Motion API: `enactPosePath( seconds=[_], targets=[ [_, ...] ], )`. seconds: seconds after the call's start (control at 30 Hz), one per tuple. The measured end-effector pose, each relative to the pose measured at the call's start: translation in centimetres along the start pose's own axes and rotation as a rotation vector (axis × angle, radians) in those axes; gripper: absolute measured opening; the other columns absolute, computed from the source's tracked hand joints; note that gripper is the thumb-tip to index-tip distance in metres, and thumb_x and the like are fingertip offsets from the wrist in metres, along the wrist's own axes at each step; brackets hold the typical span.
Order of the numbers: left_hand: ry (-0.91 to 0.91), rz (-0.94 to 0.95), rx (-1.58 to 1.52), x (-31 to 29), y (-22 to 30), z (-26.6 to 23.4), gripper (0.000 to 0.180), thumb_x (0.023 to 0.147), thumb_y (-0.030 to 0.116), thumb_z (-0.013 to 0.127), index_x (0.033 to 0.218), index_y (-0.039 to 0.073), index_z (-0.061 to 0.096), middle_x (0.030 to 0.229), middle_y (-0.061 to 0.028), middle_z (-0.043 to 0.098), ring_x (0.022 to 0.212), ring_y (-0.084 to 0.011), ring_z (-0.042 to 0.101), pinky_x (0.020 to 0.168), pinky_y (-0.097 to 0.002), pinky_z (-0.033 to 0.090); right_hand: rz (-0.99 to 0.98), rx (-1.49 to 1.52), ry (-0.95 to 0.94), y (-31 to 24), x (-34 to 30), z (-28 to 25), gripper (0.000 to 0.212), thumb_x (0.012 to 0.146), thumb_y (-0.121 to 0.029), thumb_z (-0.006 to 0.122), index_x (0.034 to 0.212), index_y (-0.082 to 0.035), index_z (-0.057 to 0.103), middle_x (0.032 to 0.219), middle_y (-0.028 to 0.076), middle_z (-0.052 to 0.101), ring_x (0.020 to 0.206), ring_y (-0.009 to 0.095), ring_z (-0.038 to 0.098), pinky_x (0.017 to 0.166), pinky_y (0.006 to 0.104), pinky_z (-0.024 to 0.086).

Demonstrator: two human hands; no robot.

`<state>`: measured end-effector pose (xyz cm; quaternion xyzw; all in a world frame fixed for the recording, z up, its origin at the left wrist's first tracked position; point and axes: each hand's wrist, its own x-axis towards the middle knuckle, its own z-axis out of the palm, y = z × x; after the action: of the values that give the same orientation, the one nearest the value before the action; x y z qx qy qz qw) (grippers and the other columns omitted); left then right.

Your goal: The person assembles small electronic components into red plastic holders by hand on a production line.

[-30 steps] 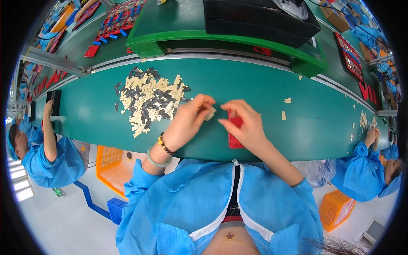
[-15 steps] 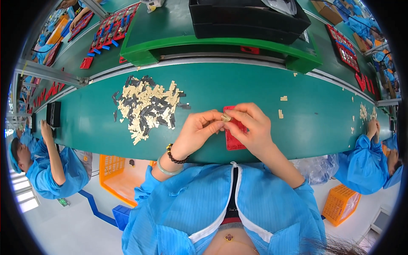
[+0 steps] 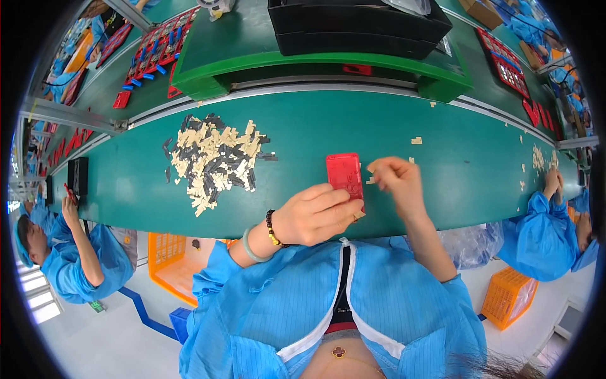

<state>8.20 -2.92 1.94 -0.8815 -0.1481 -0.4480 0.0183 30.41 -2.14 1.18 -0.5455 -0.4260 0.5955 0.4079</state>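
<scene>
In the head view, the red case (image 3: 343,169) lies near the middle of the green desk (image 3: 300,120), a little toward the person, and its upper part shows; taking it as the clock's centre, the left hand (image 3: 322,218) is at seven o'clock, laid over its lower end. The fingers of that hand are bent and pinch a small cream piece (image 3: 359,215) that pokes out at their tips; whether they also grip the case I cannot tell. At three o'clock, beside the case, hovers the right hand (image 3: 399,180), its fingers curled and slightly blurred; I cannot tell whether they hold anything. Another cream bit (image 3: 370,180) shows just below their tips. A mixed pile (image 3: 214,158) of cream and black parts spreads at nine o'clock, well apart from the hands, and two loose cream parts (image 3: 416,140) lie toward two o'clock. At twelve o'clock a green-edged shelf (image 3: 252,61) carries a black box (image 3: 360,31). Below desk level, one orange crate (image 3: 165,249) stands at eight o'clock and a second orange crate (image 3: 508,297) at four. Co-workers in blue sit at the far left (image 3: 85,259) and far right (image 3: 536,243).
</scene>
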Motion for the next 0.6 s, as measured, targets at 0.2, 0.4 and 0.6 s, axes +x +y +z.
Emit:
enactPosePath(
  seconds=[0.2, 0.4, 0.6],
  targets=[
    [-0.11, -0.639, -0.48, -0.1, -0.8, 0.9, 0.01, 0.077, 0.006, 0.07, 0.085, 0.005, 0.066, 0.106, -0.0075, 0.062, 0.101, -0.0271, 0.055, 0.086, -0.038, 0.047, -0.563, -0.486, 0.102, -0.6, -1.2, -0.5, 0.019, 0.075, -0.004, 0.071, 0.094, -0.006, 0.068, 0.096, 0.006, 0.063, 0.081, 0.014, 0.059, 0.066, 0.0247, 0.046],
    [-0.01, -0.841, -0.642, 0.0, -0.9, 1.3, 0.007, 0.076, 0.006, 0.07, 0.083, 0.005, 0.067, 0.11, -0.0054, 0.063, 0.107, -0.0275, 0.052, 0.09, -0.0387, 0.044, -0.747, -0.581, -0.071, -1.4, -1.1, 2.1, 0.014, 0.076, -0.002, 0.069, 0.09, -0.005, 0.069, 0.09, 0.007, 0.066, 0.082, 0.02, 0.061, 0.069, 0.0298, 0.048],
    [0.068, -0.33, -0.57, 0.6, 0.3, 0.0, 0.008, 0.073, 0.004, 0.071, 0.08, 0.007, 0.068, 0.098, -0.0033, 0.071, 0.096, -0.0265, 0.062, 0.083, -0.0359, 0.048, -0.516, -0.569, 0.02, -0.9, -0.3, 0.5, 0.009, 0.074, 0.0, 0.066, 0.082, -0.005, 0.066, 0.082, 0.007, 0.065, 0.073, 0.02, 0.063, 0.064, 0.03, 0.05]
  ],
)
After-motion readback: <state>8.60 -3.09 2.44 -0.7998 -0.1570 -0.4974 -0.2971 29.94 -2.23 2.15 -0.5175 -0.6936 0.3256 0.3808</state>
